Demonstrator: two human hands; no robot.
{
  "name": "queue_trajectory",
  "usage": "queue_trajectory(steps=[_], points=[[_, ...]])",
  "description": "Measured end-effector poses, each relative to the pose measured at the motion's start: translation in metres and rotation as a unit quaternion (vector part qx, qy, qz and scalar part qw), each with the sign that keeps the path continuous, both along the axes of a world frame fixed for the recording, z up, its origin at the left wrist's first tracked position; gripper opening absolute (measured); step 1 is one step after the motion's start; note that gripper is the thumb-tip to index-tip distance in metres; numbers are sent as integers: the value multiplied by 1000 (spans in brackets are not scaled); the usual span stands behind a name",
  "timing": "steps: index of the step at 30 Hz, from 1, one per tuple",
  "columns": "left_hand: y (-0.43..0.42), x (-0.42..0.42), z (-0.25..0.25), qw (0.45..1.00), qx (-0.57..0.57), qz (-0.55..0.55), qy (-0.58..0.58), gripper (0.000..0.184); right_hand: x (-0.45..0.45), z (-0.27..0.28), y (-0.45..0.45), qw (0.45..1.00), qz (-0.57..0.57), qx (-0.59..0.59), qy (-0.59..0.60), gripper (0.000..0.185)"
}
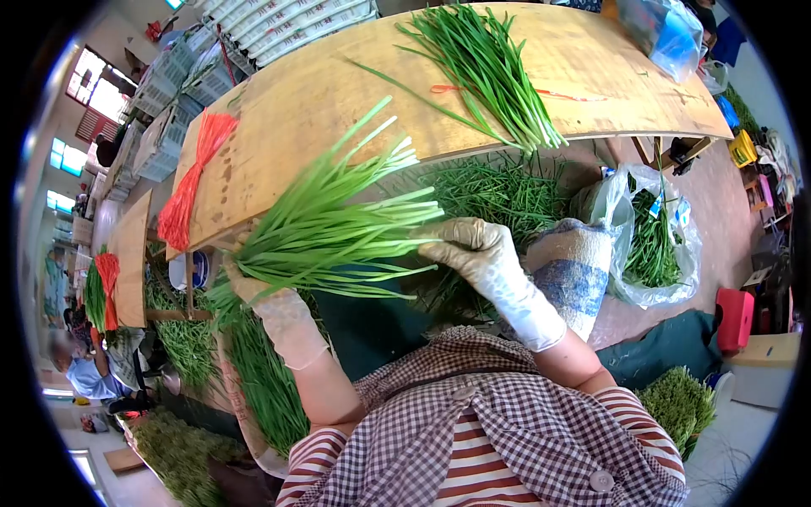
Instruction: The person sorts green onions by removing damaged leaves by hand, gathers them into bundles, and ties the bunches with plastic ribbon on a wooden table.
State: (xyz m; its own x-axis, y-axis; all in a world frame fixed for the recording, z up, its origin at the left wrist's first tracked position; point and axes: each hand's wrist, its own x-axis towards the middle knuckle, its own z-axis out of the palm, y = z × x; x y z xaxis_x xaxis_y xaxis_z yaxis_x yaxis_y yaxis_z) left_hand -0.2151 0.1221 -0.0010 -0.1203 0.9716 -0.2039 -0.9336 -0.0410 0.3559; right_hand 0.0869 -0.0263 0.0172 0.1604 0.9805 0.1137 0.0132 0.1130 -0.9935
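A loose bunch of green garlic chives (329, 228) is held in front of me, its pale cut ends fanned out to the right. My left hand (266, 296), in a thin whitish glove, is closed round the leafy side of the bunch; part of its fingers is hidden by leaves. At the pale ends, my gloved right hand (477, 249) pinches one or a few stalks between thumb and fingers. Another bunch of chives (486, 76) lies across the wooden table (312, 101), with a red tie strip (562, 95) under it.
Red tie strips (198, 177) hang in a bundle over the table's left end. Chive scraps (498, 194) are piled below the table edge. A clear bag of chives (655, 245) and a woven sack (570, 266) stand right. Another person (89, 372) sits far left. White crates (296, 29) are stacked behind.
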Motion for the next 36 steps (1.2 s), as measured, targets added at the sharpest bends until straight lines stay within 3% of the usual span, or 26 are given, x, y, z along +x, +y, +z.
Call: queue_trajectory(steps=[4, 5, 7, 9, 13, 16, 17, 20, 24, 26, 28, 30, 31, 32, 33, 35, 36], points=[[-2, -8, -2, 999, 15, -14, 48, 31, -9, 2, -5, 953, -33, 187, -235, 22], [-3, -7, 0, 999, 29, -26, 24, 30, -14, -5, -6, 955, -60, 190, -222, 19], [-6, 2, 6, 997, 57, -55, -24, 28, -18, -1, -9, 991, -38, 80, -102, 20], [-9, 7, 8, 996, 74, -51, -7, 28, -18, -3, -9, 999, -22, 16, -29, 24], [-17, 19, 16, 995, 81, -58, -8, 28, -5, -5, 0, 966, 136, -200, 94, 30], [-17, 18, 13, 972, 168, -135, -96, 28, -11, -5, 1, 956, 173, -179, 153, 28], [-17, 17, 13, 972, 167, -138, -95, 29, -9, -13, 2, 960, 184, -188, 94, 28], [-17, 19, 16, 970, 165, -151, -94, 31, -10, -49, 4, 925, 119, -151, 328, 31], [-13, 22, 10, 991, 99, -63, -71, 36, -5, -42, -4, 915, 46, -139, 376, 30], [-9, 16, 8, 995, 73, -34, -56, 37, 10, -36, -11, 919, 28, -191, 344, 25], [-10, 9, 18, 1000, 23, 8, -7, 35, 40, -43, -16, 925, 43, -161, 340, 23], [-7, 1, 23, 998, -12, 49, 34, 34, 79, -69, -23, 938, -41, -129, 320, 22], [-5, -4, 23, 996, -24, 70, 50, 34, 85, -65, -23, 972, -142, -189, 6, 20], [-4, -11, 23, 993, -37, 89, 67, 34, 90, -62, -25, 895, -229, -227, -309, 18], [6, -29, 6, 994, -15, 75, 80, 36, 97, -78, -26, 820, -277, -89, -493, 13], [7, -28, 0, 992, -19, 75, 101, 36, 71, -51, -19, 953, -233, -13, -192, 12], [7, -27, 0, 991, -20, 73, 113, 36, 54, -35, -16, 979, -202, 26, -29, 11]])
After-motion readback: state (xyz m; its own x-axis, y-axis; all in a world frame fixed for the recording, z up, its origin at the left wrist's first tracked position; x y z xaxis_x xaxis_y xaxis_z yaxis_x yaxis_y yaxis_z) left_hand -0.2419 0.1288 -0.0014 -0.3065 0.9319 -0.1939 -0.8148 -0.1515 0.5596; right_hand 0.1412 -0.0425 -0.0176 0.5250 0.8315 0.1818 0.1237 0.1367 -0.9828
